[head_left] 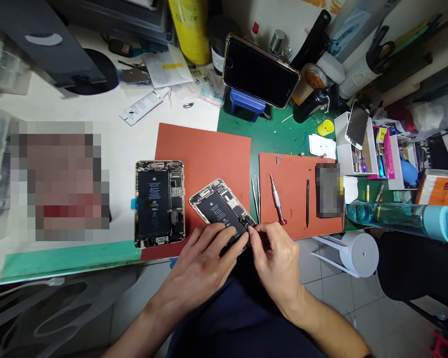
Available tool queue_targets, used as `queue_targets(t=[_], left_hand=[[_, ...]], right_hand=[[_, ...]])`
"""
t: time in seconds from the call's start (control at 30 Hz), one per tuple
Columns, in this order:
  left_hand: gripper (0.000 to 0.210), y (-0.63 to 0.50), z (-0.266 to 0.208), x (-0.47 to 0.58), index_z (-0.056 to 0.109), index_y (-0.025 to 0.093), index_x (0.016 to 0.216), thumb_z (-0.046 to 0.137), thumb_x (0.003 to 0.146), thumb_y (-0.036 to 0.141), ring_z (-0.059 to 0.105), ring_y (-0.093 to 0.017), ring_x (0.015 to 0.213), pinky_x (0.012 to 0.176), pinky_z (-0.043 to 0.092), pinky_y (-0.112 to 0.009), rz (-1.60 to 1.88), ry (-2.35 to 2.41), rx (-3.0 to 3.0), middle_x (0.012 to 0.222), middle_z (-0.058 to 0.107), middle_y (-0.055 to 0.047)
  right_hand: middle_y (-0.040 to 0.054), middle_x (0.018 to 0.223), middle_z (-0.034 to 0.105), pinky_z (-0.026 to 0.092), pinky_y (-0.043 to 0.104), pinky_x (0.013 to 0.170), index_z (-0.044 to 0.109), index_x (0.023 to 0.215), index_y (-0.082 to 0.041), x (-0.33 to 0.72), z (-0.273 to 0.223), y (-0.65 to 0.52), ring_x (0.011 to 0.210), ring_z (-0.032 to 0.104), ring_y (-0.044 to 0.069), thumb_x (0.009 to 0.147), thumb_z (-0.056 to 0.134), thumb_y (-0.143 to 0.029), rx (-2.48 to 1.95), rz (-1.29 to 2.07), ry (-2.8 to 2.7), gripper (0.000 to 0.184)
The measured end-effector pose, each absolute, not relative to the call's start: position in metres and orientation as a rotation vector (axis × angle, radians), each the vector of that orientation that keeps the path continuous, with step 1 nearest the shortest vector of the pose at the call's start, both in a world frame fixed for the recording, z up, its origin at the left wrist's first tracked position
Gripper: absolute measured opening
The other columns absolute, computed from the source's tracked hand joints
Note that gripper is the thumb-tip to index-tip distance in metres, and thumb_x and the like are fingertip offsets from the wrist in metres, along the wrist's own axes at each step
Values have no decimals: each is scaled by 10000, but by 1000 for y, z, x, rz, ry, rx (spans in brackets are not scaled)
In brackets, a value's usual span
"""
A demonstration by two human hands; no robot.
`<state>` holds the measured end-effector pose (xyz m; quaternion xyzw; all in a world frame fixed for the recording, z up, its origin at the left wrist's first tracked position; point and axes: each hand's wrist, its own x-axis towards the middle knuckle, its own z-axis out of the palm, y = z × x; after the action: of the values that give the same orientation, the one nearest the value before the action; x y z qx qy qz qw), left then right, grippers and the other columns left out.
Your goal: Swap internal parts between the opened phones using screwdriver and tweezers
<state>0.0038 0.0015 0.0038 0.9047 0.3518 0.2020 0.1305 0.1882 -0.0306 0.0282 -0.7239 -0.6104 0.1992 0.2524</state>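
Observation:
An opened smartphone [220, 209], its black battery and circuit board bare, lies tilted at the front of the red mat. My left hand [207, 256] steadies it, fingers laid across its lower part and closed on its frame; the thumb is hard to see. At the phone's lower right corner, my right hand [278, 248] is closed in a pinch, thumb and forefinger against the edge. Whatever is between those fingertips is too small to make out. To the left, a second opened phone [154, 204] lies upright in the view, a blue tab sticking out at its left side.
Tweezers [258, 199], a screwdriver [277, 199] and a black pry stick [307, 204] lie to the right. Behind stands a phone [261, 72] on a blue stand [246, 102]. A blue bottle [395, 216] juts over the right edge. A glue tube [144, 107] lies back left.

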Motion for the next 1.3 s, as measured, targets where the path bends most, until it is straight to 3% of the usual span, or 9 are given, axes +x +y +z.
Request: queue_targets(t=[0.47,0.9,1.03,1.3], left_hand=[[370,3,8,7,737,191,1313,589,995,72,603,-286,1045,919,513,-449,567,1011,2639,1103,724,-100],[382,0,6,4,666,115,1385,590,1018,39,624,-297,1114,957,521,-469,668,1011,2548,1165,716,-121],[435,2,6,7,605,79,1448,604,1018,13,624,-275,1161,1039,513,-454,725,1122,2434,1220,680,-137],[345,9,5,17,632,115,1374,599,1038,45,628,-259,1080,967,555,-425,684,1194,2400,1190,656,-116]], right_hand=[[22,818,712,516,266,621,679,921,-208,195,32,-22,647,674,154,1073,600,-160,-1915,496,-1799,178],[34,829,711,522,276,646,686,931,-198,195,31,-22,672,681,164,1089,595,-178,-1901,500,-1819,183],[28,842,703,515,283,647,710,969,-193,200,36,-19,677,664,161,1077,612,-163,-1902,480,-1795,149],[66,980,724,609,291,765,751,1144,-174,201,35,-17,832,742,176,1056,553,-68,-1779,640,-1797,242]])
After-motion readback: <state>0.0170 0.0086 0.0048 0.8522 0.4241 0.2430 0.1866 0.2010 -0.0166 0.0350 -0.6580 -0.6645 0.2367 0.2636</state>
